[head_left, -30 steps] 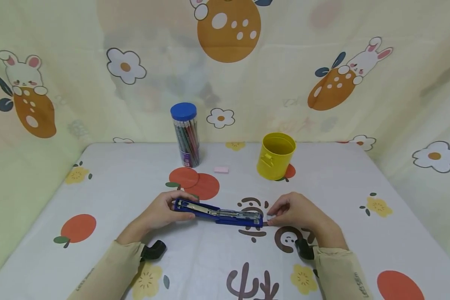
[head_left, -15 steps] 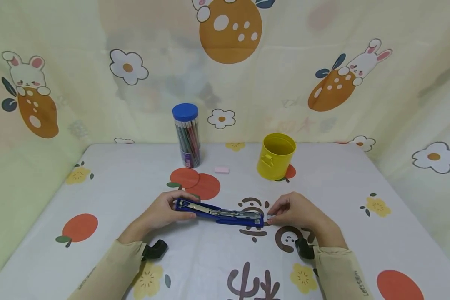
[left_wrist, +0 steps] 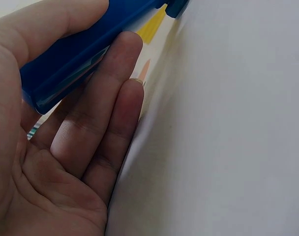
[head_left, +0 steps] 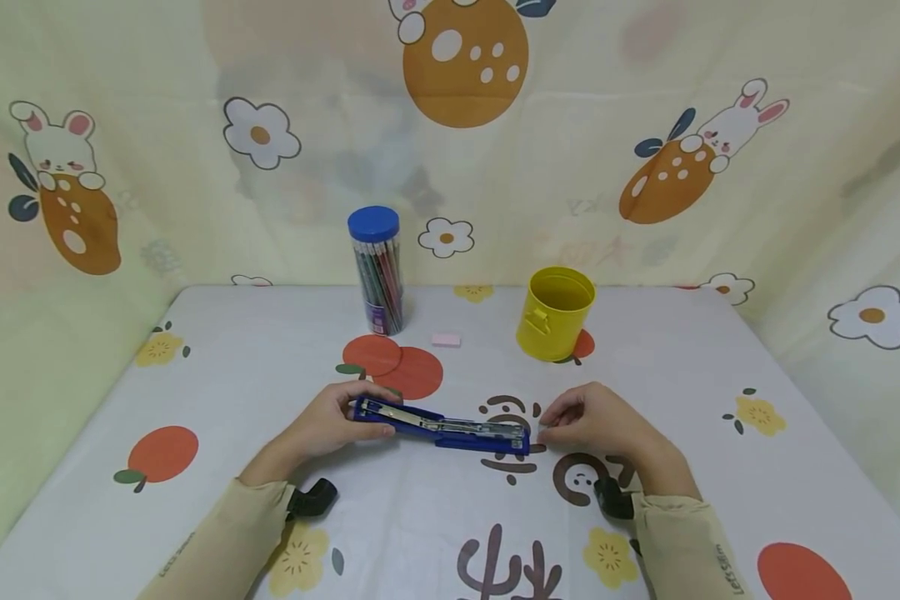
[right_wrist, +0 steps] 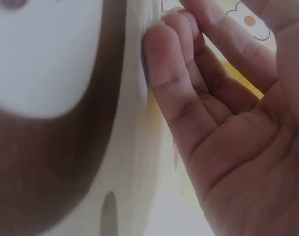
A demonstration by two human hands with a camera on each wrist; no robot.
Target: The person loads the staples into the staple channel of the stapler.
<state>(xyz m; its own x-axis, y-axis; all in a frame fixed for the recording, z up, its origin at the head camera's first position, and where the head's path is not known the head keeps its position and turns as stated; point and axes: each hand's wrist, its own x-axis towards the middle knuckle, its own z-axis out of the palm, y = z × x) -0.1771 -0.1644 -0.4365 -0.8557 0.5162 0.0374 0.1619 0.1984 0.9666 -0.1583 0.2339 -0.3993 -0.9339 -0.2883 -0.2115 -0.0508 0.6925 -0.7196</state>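
A long blue stapler (head_left: 482, 440), unfolded so that its metal inside shows, lies slightly aslant across the middle of the head view. My left hand (head_left: 330, 427) grips its left end, thumb on the near side and fingers on the far side. In the left wrist view the same hand (left_wrist: 75, 142) holds the blue body (left_wrist: 66, 56), two fingers lying beneath it. Just beyond the stapler's right end is my right hand (head_left: 603, 425), fingers bent and thumb near the index finger. Something small and pale may be at its fingertips; the right wrist view of the hand (right_wrist: 228, 128) does not settle this.
Behind the stapler stand a clear jar of pencils (head_left: 380, 279) with a blue lid and a yellow bucket (head_left: 547, 329). A small pink block (head_left: 446, 340) lies between them on the patterned tablecloth (head_left: 255, 367). A printed curtain (head_left: 330, 108) hangs behind.
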